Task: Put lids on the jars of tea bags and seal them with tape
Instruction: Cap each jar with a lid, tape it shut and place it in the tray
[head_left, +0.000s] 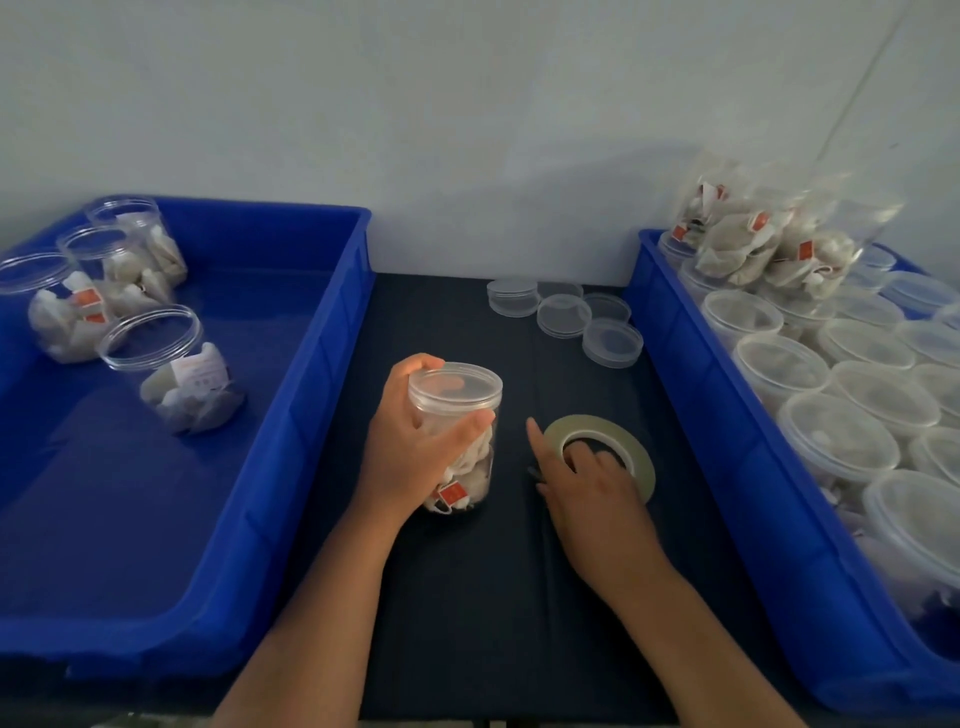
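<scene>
Your left hand (410, 447) is gripping a lidded jar (457, 392); your right hand (592, 488) is hooking the tape (597, 427) beside it, sealing not yet begun.

The working lane is the dark table (467, 597) strip between the left bin (332, 364) and the right bin (727, 467). Two forearms cross its near half. At mid-lane the jar (457, 415) stands upright in the grip of the left hand (410, 441). The tape roll (587, 423) lies flat just to its right, with the right hand (597, 493) hooked into its core, so only a narrow gap separates jar and roll. Loose lids (563, 316) cluster at the lane's far right. The far left is open up to the wall (467, 130). Four jars (119, 275) occupy the left bin's far left corner, and the remaining floor is open. Lidded jars (841, 431) pack the right bin.
</scene>
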